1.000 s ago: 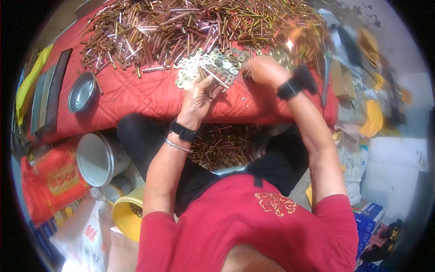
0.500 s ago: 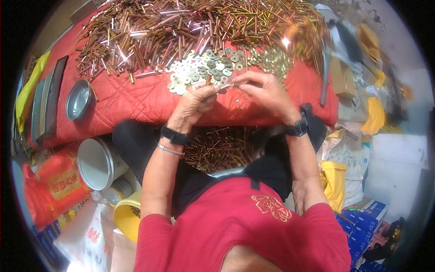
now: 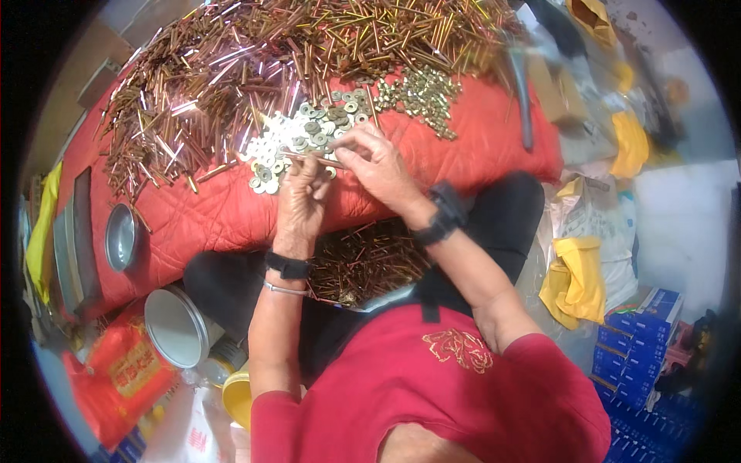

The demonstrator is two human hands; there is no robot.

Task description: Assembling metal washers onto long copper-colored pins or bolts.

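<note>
Head view: both bare hands meet over the near part of the red quilted cover [image 3: 486, 143].
Left hand [image 3: 299, 202]: fingers pinched on one slim copper-coloured rod [image 3: 315, 159].
Right hand [image 3: 378, 164]: fingertips bunched by the rod's right end; cannot tell if they grip it or a small part.
Rod: roughly level, just above the near edge of the washers [image 3: 315, 130]; its right tip is too small to read.
Done: one rod picked out and in hand. Whether anything is fitted on it, cannot tell.
Left over: big rod heap [image 3: 332, 38] across the far side, washers loose, small brass-coloured pieces [image 3: 426, 96] loose to their right.
Lower rods [image 3: 363, 262]: a second lot between the knees; finished or stock, cannot tell.
Left side: metal bowl [image 3: 121, 236] on the cover; lidded tub [image 3: 176, 328], yellow bucket [image 3: 237, 400] and red bag [image 3: 123, 378] lower down.
Right side: grey bar [image 3: 522, 100] by the heap, yellow bag [image 3: 575, 279], blue boxes [image 3: 634, 351].
In the way: rods crowd up against the washers, glare whites out part of them, fingers hide the contact point.
</note>
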